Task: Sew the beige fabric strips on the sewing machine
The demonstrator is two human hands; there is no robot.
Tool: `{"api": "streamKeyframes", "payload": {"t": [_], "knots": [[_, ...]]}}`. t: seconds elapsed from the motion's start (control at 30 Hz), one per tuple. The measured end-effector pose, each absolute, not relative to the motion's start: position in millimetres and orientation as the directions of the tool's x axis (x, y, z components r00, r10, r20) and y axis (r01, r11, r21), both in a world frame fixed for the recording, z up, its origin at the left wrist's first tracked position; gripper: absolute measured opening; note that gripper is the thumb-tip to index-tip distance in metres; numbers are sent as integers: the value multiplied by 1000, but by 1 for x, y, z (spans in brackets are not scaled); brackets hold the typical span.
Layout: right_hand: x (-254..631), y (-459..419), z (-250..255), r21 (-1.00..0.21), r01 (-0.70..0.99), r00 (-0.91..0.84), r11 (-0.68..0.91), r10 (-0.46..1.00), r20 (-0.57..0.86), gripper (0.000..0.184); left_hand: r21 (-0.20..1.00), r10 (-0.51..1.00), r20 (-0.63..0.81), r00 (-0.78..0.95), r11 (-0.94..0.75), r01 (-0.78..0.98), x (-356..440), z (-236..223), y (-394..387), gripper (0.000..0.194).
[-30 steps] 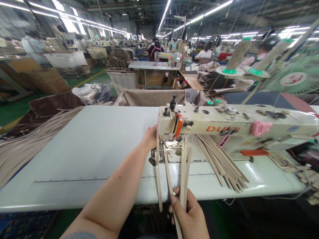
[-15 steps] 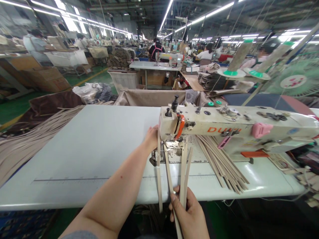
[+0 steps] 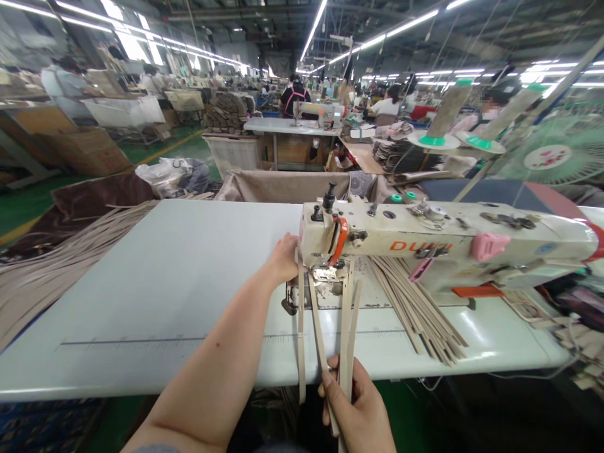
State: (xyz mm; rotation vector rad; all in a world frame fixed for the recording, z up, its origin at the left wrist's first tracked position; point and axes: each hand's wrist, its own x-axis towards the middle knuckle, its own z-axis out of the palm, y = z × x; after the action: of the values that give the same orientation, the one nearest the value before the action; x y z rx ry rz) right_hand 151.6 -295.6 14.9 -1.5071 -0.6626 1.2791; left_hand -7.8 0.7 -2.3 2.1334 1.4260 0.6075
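My right hand (image 3: 359, 406) is closed around long beige fabric strips (image 3: 346, 327) at the table's front edge. One strip (image 3: 318, 324) runs from under its thumb up to the needle area of the sewing machine (image 3: 387, 233). At the left side of the machine head is my left hand (image 3: 284, 259), its fingertips mostly hidden there, so I cannot tell whether it grips anything. Another narrow strip (image 3: 301, 352) hangs down close by that hand and passes over the front edge.
A bundle of strips (image 3: 419, 314) lies on the table right of the needle. More long strips (image 3: 70, 251) drape over the left side. Behind the table (image 3: 202, 264) stands a fabric-lined bin (image 3: 283, 184). Thread cones (image 3: 450, 116) and a fan (image 3: 557, 154) are at the right.
The strip under my right thumb has slid up toward the machine, its loose end now nearer the hand. A join on the left hanging strip sits lower. Both hands stay almost in place.
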Motion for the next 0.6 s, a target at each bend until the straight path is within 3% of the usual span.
{"api": "streamKeyframes", "payload": {"t": [0.07, 0.2, 0.47, 0.6], "knots": [[153, -298, 17, -909, -203, 277, -365, 869, -411, 70, 590, 915, 69, 397, -358, 724, -11, -1, -2, 97], [159, -304, 22, -877, -241, 261, -416, 843, -471, 79, 528, 889, -22, 457, -378, 760, -14, 5, -6, 105], [171, -315, 27, -837, -360, 188, -411, 847, -497, 74, 579, 884, 0, 467, -381, 721, -15, 11, -10, 95], [177, -321, 14, -826, -344, 172, -446, 835, -522, 77, 566, 878, 7, 479, -399, 722, -14, 8, -7, 91]]}}
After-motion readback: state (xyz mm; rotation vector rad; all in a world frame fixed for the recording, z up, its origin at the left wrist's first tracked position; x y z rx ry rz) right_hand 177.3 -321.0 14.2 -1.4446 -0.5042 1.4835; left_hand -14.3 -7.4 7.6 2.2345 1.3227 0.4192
